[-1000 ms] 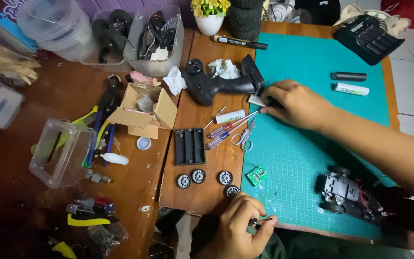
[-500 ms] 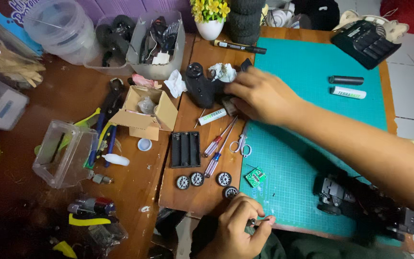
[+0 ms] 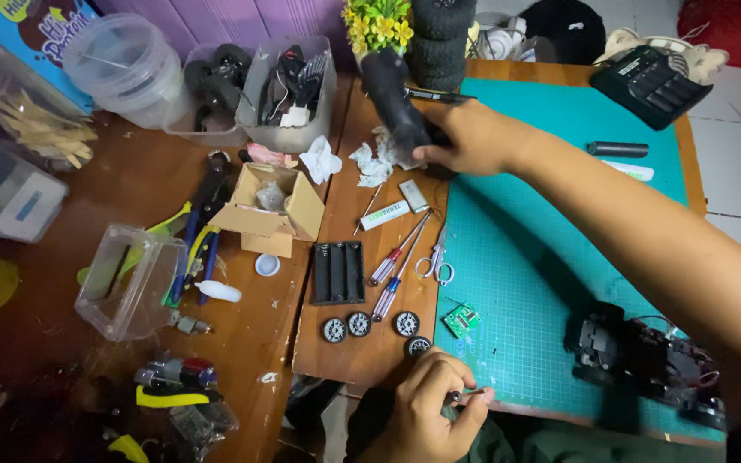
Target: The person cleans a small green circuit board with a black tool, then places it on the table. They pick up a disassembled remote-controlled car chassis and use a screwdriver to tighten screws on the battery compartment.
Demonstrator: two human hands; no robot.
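Head view: right hand fingers closed around black controller; left hand pinches small screwdriver.

The right hand is stretched far forward, with the bare forearm running from the lower right corner up to the middle of the view. Its fingers are curled closed around something dark, and the back of the hand faces up. The left hand stays close to the body at the bottom edge, fingers bent inward and pinched together, knuckles pointing up.
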